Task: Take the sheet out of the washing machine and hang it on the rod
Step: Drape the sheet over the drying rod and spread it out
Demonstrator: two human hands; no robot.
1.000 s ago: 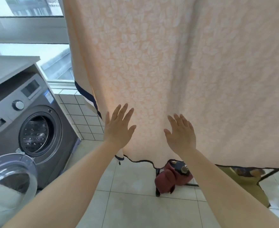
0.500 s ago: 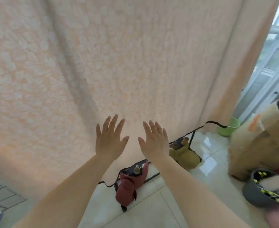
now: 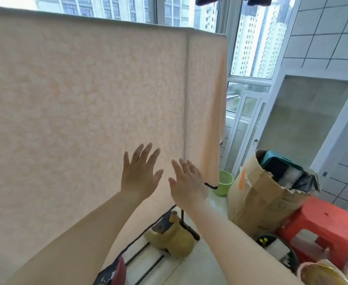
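A large peach sheet (image 3: 87, 95) with a pale leaf pattern and a dark hem hangs draped over a rod, filling the left and middle of the head view; the rod itself is hidden under its top fold. My left hand (image 3: 139, 173) is spread flat with fingers apart in front of the sheet's lower part. Beside it, my right hand (image 3: 186, 182) is also flat and open near the sheet's right edge. Neither hand holds anything. The washing machine is out of view.
A torn cardboard box (image 3: 265, 194) full of items stands right of the sheet, with a red plastic stool (image 3: 321, 227) and a dark bowl (image 3: 280, 249) nearby. A green bucket (image 3: 223, 183) sits by the window. Yellow and red slippers (image 3: 173, 239) rest on the rack's black base.
My view has swung from the washing machine on the left to the sheet's right end and tilted up. Both hands stayed flat and open, moving right along the sheet.
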